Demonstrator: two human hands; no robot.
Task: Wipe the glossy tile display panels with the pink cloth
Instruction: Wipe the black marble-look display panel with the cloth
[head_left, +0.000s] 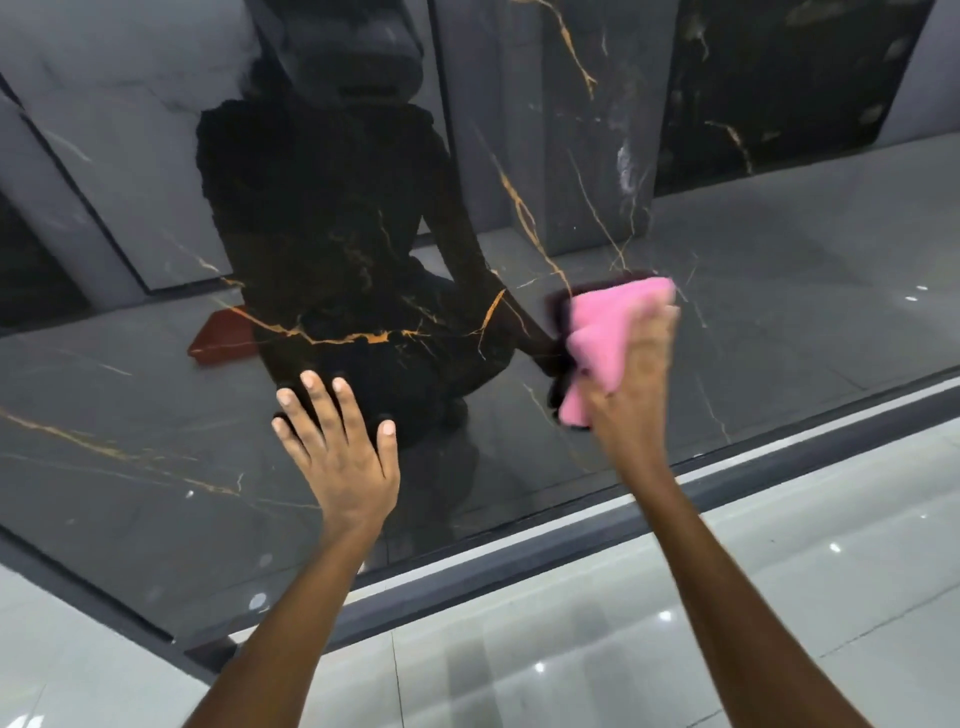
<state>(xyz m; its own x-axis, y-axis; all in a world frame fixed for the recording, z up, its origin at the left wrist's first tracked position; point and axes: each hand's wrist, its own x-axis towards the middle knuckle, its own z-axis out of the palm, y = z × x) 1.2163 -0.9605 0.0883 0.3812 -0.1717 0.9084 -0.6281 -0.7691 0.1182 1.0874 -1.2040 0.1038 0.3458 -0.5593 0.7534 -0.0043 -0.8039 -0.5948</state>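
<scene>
My right hand (631, 379) is bunched round the cloth (605, 343), pressing it against the panel (156, 426), while my left hand (340, 447) lies spread and flat on the same glossy face, fingers straight, off to the left of the cloth and a little nearer me; the cloth sits well up from the panel's lower edge.

The likeliest trouble is my own left palm; bare skin on a surface this shiny should leave prints exactly where I lean, so that patch will want a pass afterwards. The cloth is wadded, not flat (a corner hangs loose below my grip); a lump like that could skip over streaks or drag grit in a line. If I lean hard on the left hand and it slides on the gloss, I could lurch into the panel.

As for containers, I see only a reflected reddish tray-like shape (223, 338), beyond and left of my left hand; whether it holds anything I cannot tell.
</scene>
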